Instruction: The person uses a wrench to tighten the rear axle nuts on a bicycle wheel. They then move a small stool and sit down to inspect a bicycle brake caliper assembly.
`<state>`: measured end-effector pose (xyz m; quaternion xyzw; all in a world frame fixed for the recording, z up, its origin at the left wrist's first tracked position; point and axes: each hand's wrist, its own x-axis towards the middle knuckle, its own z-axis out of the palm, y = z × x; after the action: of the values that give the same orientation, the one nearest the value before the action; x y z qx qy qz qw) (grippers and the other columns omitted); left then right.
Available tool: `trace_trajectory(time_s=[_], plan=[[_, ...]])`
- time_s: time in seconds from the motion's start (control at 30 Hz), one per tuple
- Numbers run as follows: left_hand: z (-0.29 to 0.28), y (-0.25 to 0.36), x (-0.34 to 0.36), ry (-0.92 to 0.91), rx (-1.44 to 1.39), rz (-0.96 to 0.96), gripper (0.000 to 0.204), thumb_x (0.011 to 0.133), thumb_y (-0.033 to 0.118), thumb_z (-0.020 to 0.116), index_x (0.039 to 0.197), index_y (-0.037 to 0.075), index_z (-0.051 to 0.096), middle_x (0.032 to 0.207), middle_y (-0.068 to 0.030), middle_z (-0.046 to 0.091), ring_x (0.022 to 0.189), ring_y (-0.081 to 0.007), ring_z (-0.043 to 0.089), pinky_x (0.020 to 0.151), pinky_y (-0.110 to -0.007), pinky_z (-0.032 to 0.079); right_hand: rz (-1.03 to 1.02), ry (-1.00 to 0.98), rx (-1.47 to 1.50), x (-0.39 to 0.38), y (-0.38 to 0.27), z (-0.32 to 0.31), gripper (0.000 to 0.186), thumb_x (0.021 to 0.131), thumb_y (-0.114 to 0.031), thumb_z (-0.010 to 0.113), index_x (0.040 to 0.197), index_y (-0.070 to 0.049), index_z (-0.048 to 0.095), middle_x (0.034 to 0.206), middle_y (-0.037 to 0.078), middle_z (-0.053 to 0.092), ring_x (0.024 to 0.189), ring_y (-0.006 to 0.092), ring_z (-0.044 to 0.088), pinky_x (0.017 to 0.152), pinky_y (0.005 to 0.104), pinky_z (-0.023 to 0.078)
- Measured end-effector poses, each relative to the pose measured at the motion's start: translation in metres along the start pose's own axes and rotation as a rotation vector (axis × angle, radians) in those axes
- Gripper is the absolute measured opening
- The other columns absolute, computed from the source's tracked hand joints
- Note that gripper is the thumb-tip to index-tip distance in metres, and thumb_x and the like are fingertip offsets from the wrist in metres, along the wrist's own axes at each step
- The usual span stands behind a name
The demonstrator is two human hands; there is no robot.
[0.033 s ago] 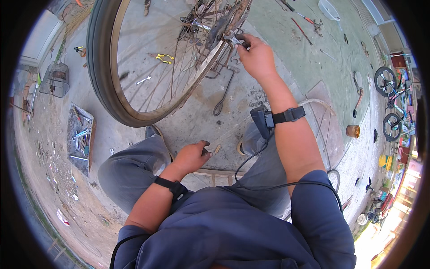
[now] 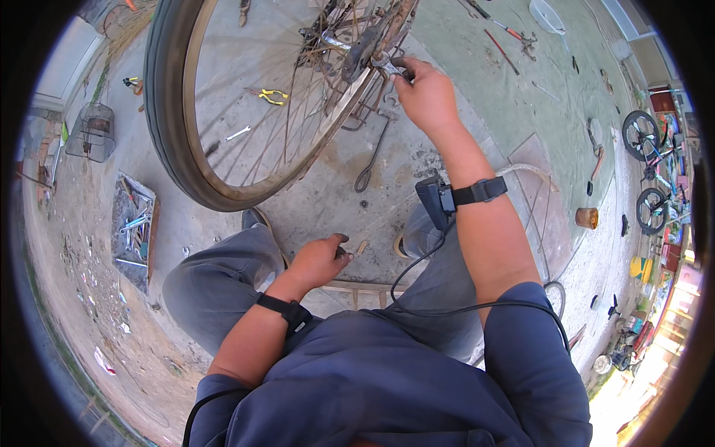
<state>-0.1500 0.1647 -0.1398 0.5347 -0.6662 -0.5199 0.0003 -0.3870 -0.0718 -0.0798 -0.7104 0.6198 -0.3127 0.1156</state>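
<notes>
My right hand (image 2: 424, 97) is closed on a metal wrench (image 2: 389, 64) at the hub area of a bicycle wheel (image 2: 217, 192), where a dark, worn frame fitting (image 2: 356, 54) meets the axle. The tire, rim and spokes fill the upper middle. My left hand (image 2: 316, 261) hangs low between my knees, fingers loosely bent and apart, holding nothing, beside a small tan scrap (image 2: 361, 247) lying on the concrete below it.
Yellow pliers (image 2: 269, 95), a small spanner (image 2: 237, 132) and a long looped iron bar (image 2: 365, 177) lie on the concrete. A tool tray (image 2: 134, 261) and wire basket (image 2: 93, 149) are at left. Right are a rusty can (image 2: 587, 217), scattered tools and another bicycle (image 2: 646, 171).
</notes>
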Motion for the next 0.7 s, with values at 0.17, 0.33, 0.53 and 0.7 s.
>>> trace_trajectory(time_s=[0.17,0.33,0.53,0.7], plan=[[0.000,0.000,0.000,0.002,-0.021,-0.003,0.042,0.090,0.028,0.068,0.123,0.002,0.062,0.097,-0.0187,0.073,0.093,-0.0373,0.069,0.082,-0.043,0.054,0.065,-0.160,-0.148,0.003,-0.010,-0.020,0.033,0.087,-0.025,0.068,0.117,-0.011,0.071,0.099,0.017,0.073,0.091,0.0364,0.069,0.079,0.0435,0.055],[0.000,-0.001,0.000,0.006,-0.006,0.005,0.042,0.090,0.027,0.068,0.123,0.002,0.062,0.097,-0.0184,0.073,0.093,-0.0371,0.069,0.082,-0.043,0.054,0.011,-0.044,-0.145,0.006,-0.014,-0.023,0.032,0.086,-0.025,0.067,0.115,-0.012,0.072,0.099,0.018,0.073,0.091,0.0363,0.069,0.080,0.0436,0.055],[0.002,-0.002,0.000,0.002,0.010,0.001,0.041,0.091,0.027,0.068,0.123,0.002,0.061,0.097,-0.0184,0.073,0.092,-0.0370,0.069,0.082,-0.044,0.054,0.057,-0.202,-0.168,0.003,-0.014,-0.022,0.031,0.088,-0.025,0.067,0.115,-0.011,0.072,0.101,0.016,0.073,0.090,0.0355,0.069,0.079,0.0427,0.055],[0.001,-0.001,0.001,-0.006,-0.001,-0.003,0.041,0.091,0.027,0.068,0.123,0.003,0.061,0.097,-0.0184,0.073,0.093,-0.0371,0.069,0.082,-0.044,0.054,-0.021,-0.073,-0.197,0.001,-0.015,-0.018,0.030,0.088,-0.023,0.067,0.115,-0.013,0.073,0.102,0.015,0.071,0.091,0.0359,0.068,0.079,0.0434,0.054]])
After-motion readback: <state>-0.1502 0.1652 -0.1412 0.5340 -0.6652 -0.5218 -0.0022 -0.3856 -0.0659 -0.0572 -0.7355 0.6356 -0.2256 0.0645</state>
